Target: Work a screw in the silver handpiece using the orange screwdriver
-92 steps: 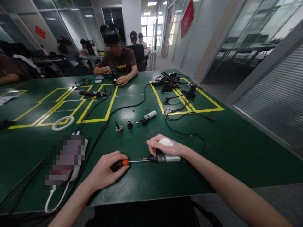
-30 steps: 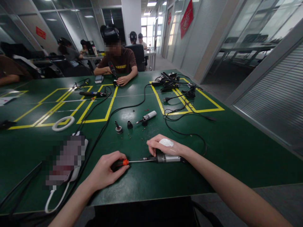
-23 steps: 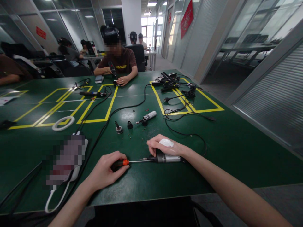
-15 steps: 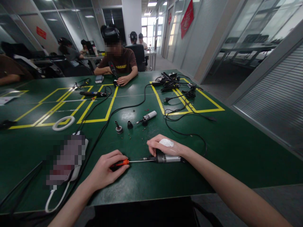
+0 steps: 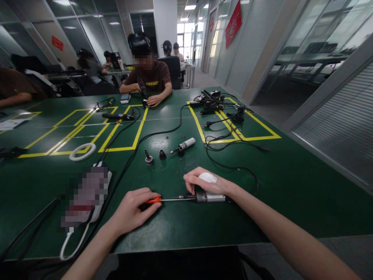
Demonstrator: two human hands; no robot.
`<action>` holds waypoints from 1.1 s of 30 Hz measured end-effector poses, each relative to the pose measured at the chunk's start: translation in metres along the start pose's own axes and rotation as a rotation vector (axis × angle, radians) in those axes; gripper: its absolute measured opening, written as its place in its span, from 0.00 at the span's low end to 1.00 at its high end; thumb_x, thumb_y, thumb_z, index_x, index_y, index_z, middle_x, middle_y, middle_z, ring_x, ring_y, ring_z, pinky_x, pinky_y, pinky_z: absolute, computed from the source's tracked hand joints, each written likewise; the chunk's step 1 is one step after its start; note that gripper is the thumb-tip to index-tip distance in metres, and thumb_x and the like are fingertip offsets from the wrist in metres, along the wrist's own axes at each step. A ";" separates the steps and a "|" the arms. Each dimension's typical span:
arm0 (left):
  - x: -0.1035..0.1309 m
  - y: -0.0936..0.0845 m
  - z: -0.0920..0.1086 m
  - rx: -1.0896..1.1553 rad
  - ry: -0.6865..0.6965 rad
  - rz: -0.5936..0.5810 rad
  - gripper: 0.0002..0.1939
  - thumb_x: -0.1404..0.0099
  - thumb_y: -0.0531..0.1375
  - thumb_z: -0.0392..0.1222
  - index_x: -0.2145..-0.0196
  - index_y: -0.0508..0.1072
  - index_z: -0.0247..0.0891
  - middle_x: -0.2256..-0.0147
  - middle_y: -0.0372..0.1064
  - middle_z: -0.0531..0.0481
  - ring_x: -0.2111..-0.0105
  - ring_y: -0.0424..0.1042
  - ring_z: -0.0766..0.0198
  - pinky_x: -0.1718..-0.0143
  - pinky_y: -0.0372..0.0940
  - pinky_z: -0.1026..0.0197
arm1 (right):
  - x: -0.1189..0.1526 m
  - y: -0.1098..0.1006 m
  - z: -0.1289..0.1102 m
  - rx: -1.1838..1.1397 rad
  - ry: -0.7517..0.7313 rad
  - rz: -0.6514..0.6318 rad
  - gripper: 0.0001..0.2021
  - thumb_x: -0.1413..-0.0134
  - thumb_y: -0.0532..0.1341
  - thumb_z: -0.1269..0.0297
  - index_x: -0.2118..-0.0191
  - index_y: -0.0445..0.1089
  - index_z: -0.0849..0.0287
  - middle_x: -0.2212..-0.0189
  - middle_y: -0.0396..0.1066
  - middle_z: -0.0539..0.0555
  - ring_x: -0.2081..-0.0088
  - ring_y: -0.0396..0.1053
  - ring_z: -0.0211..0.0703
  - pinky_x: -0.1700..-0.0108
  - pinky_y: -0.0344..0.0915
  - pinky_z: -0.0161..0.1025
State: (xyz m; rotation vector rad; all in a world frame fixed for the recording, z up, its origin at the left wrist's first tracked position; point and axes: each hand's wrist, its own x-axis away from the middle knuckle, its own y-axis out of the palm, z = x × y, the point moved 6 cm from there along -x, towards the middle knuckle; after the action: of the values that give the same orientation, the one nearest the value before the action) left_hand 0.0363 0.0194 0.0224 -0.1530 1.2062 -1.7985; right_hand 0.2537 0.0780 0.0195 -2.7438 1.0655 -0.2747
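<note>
My left hand [image 5: 136, 210] is closed around the orange handle of a screwdriver [image 5: 157, 200]. The screwdriver's thin metal shaft points right, toward a black-and-silver cylindrical tool [image 5: 214, 198] lying near the table's front edge. Over that tool my right hand [image 5: 204, 182] is curled, with fingertips down at its black collar; a white patch shows on the back of this hand. Where the screwdriver's tip meets the tool is too small to make out. Beyond the hands stand a black-and-metal part with a stem [image 5: 149, 158] and a small black cone-shaped part [image 5: 162, 154].
Another silver cylindrical tool part [image 5: 187, 144] lies farther back, with tiny screws [image 5: 162, 169] nearby. A white ring [image 5: 82, 151] and a power bank-like block [image 5: 100, 194] are at left. Black cables [image 5: 212, 102] pile up at back right. A co-worker [image 5: 151, 77] sits opposite.
The view has turned slightly left, so everything sits a little further right. Both hands, the screwdriver and the cylindrical tool keep nearly the same places relative to one another.
</note>
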 end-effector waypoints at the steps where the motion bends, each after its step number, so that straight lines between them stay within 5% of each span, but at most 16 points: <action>1: 0.000 0.000 0.000 -0.003 0.000 0.004 0.10 0.25 0.61 0.43 0.58 0.82 0.37 0.69 0.79 0.48 0.71 0.78 0.64 0.68 0.69 0.66 | 0.000 0.000 0.000 0.001 -0.001 -0.001 0.35 0.37 0.56 0.30 0.77 0.70 0.61 0.77 0.70 0.53 0.72 0.67 0.41 0.63 0.65 0.38; 9: 0.001 -0.001 0.001 0.013 -0.005 0.038 0.09 0.28 0.63 0.39 0.52 0.79 0.39 0.65 0.77 0.49 0.68 0.78 0.64 0.65 0.72 0.65 | 0.000 0.000 0.000 -0.005 0.006 0.003 0.36 0.39 0.56 0.28 0.77 0.71 0.60 0.78 0.70 0.54 0.72 0.67 0.41 0.62 0.65 0.39; 16: 0.000 -0.001 0.000 0.057 -0.039 0.029 0.01 0.30 0.63 0.37 0.62 0.75 0.39 0.65 0.74 0.49 0.67 0.75 0.64 0.64 0.70 0.64 | 0.000 0.000 0.001 -0.001 -0.006 0.001 0.35 0.37 0.56 0.31 0.76 0.71 0.61 0.77 0.71 0.53 0.72 0.67 0.41 0.62 0.65 0.38; 33: 0.000 -0.002 0.000 0.049 -0.016 0.023 0.04 0.27 0.63 0.40 0.59 0.79 0.39 0.63 0.76 0.47 0.67 0.77 0.64 0.64 0.72 0.64 | -0.001 0.000 0.004 -0.012 -0.006 0.003 0.35 0.36 0.56 0.31 0.76 0.71 0.61 0.78 0.70 0.53 0.72 0.67 0.41 0.62 0.65 0.38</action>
State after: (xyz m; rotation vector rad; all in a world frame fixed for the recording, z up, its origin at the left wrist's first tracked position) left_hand 0.0352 0.0192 0.0237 -0.1246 1.1468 -1.8023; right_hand 0.2544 0.0793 0.0158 -2.7513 1.0732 -0.2607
